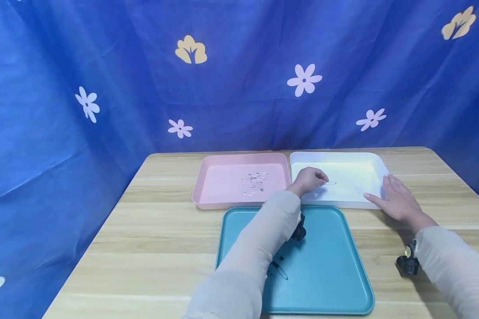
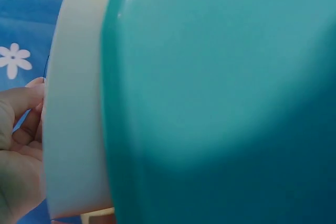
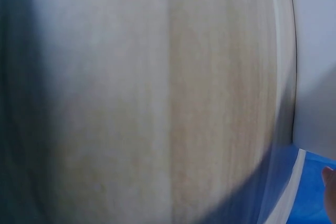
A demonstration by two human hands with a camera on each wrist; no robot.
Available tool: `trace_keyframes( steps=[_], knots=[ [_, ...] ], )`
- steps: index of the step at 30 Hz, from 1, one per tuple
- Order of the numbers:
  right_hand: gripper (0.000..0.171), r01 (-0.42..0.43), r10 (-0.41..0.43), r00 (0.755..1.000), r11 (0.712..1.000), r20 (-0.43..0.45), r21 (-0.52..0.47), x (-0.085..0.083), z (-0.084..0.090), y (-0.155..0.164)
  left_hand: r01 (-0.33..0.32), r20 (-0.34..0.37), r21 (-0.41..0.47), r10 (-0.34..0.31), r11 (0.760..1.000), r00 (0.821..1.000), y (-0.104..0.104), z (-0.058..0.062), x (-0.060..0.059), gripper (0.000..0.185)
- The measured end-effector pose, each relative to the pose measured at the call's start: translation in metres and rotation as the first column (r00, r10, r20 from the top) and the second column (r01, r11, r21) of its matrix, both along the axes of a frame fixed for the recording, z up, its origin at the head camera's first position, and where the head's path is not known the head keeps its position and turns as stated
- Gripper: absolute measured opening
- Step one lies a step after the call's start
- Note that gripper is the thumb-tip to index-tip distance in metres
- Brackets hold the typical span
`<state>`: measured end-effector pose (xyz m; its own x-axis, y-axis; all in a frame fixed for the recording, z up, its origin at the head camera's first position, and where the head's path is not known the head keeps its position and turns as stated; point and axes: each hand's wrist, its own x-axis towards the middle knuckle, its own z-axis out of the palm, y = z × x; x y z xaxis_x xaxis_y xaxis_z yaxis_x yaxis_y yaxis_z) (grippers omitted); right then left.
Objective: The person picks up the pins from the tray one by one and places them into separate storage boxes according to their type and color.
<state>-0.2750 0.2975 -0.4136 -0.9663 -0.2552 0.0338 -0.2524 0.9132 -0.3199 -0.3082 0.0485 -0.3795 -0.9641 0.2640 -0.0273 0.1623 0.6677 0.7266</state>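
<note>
My left hand (image 1: 310, 179) pinches a silver safety pin (image 1: 331, 183) between thumb and fingertips, over the left part of the white tray (image 1: 355, 203). In the left wrist view the fingers (image 2: 29, 98) show behind the tray's wall, and only a thin dark line of the pin is seen. Fingers straight, my right hand (image 1: 397, 199) rests at the white tray's right rim. The right wrist view catches just a fingertip (image 3: 329, 187) beside the tray's pale wall.
Several silver safety pins (image 1: 254, 182) lie in the pink tray (image 1: 219, 205) at the back left. In front, a teal tray (image 1: 323, 266) holds dark safety pins (image 1: 279, 270), partly hidden by my left sleeve. All trays stand on a wooden table (image 1: 151, 248) before a blue curtain (image 1: 239, 88).
</note>
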Motion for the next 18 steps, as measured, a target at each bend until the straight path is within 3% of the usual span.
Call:
trace_keyframes(
  steps=[3, 4, 7, 10, 11, 12, 18],
  knots=[
    [0.093, -0.007, 0.007, 1.000, 1.000, -0.003, 0.002, -0.001, 0.001, 0.001, -0.011, 0.002, -0.055, 0.011, 0.998, 1.000, 0.005, -0.008, -0.010, 0.011],
    [0.093, -0.009, 0.009, 1.000, 1.000, -0.004, 0.007, -0.001, 0.002, 0.001, -0.003, -0.034, -0.046, 0.001, 0.999, 0.999, 0.007, -0.021, -0.021, 0.011],
    [0.093, -0.011, 0.011, 1.000, 1.000, -0.004, 0.018, -0.002, 0.003, 0.001, -0.005, -0.039, -0.066, 0.003, 0.998, 0.999, 0.011, -0.027, -0.028, 0.012],
    [0.093, -0.007, 0.008, 1.000, 1.000, -0.007, 0.021, -0.002, 0.003, 0.002, -0.033, -0.012, -0.054, 0.032, 0.998, 0.999, 0.015, -0.027, -0.024, 0.015],
    [0.093, -0.007, 0.007, 1.000, 1.000, -0.007, 0.014, -0.002, 0.003, 0.002, -0.050, 0.025, -0.075, 0.052, 0.996, 0.998, 0.015, -0.018, -0.015, 0.016],
    [0.093, -0.007, 0.008, 1.000, 1.000, -0.008, 0.012, -0.001, 0.003, 0.001, -0.067, 0.028, -0.080, 0.069, 0.995, 0.997, 0.016, -0.019, -0.013, 0.016],
    [0.093, -0.004, 0.004, 1.000, 1.000, 0.002, 0.013, 0.000, 0.002, 0.000, -0.089, -0.003, -0.096, 0.089, 0.991, 0.996, 0.017, -0.021, -0.005, 0.014]
  ],
)
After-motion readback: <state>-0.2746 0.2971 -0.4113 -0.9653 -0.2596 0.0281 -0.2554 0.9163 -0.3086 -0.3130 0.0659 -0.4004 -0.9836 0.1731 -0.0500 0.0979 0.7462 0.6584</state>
